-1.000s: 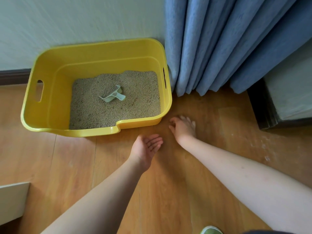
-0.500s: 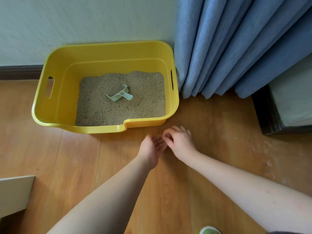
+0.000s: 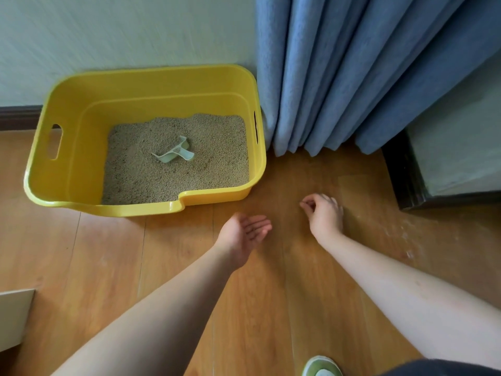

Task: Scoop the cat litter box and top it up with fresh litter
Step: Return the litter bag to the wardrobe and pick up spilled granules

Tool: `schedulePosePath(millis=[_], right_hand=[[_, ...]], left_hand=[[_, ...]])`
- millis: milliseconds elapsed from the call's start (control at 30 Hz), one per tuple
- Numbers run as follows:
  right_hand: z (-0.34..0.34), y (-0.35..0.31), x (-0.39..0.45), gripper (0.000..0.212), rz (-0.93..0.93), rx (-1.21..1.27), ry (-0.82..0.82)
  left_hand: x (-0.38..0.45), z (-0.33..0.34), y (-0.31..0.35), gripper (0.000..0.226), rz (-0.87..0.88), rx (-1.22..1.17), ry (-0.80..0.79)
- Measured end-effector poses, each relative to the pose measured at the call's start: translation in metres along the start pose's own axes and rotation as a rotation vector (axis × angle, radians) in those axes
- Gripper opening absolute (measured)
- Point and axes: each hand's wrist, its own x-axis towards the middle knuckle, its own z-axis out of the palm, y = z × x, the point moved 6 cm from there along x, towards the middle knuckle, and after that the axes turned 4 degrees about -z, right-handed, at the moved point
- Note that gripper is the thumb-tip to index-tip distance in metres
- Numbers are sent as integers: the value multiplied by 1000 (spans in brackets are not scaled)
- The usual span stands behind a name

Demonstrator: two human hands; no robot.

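Sitting on the wooden floor (image 3: 189, 267) against the pale wall (image 3: 122, 31), the yellow litter box (image 3: 65, 147) takes up the upper left of my head view, its right end touching the blue curtain (image 3: 352, 71). Tan litter (image 3: 173, 175) covers its bottom, piled a little higher toward the back right corner. I see a pale green scoop (image 3: 174, 154) lying on the litter near the middle, partly sunk in. The box has a slot handle in each end wall and a lowered lip along the near rim.

Just in front of the box's near right corner, I have my left hand (image 3: 245, 233) held palm up, fingers relaxed and slightly cupped, gripping nothing; whether anything small lies in the palm I cannot tell. My right hand (image 3: 325, 213) is beside it, apart from it, low over the floor with knuckles up, fingers curled and thumb meeting the fingertips in a pinch; what it pinches, if anything, is too small to make out.

Pale specks dot the floor to the right, near a dark-based cabinet (image 3: 447, 164). A green shoe (image 3: 321, 366) shows at the bottom edge, and a light board (image 3: 13, 316) at the lower left
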Motion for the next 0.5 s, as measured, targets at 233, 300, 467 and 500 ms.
schedulePosePath(millis=[233, 300, 467, 500], right_hand=[[13, -9, 10, 20, -69, -25, -62], [17, -11, 12, 18, -59, -40, -76], [18, -16, 15, 11, -19, -74, -86], [17, -19, 11, 10, -19, -52, -85]], left_hand=[[-3, 11, 0, 51, -3, -9, -51], [-3, 9, 0, 50, -4, -11, -50], [-5, 0, 0, 49, 10, 3, -32], [-5, -3, 0, 48, 12, 8, -23]])
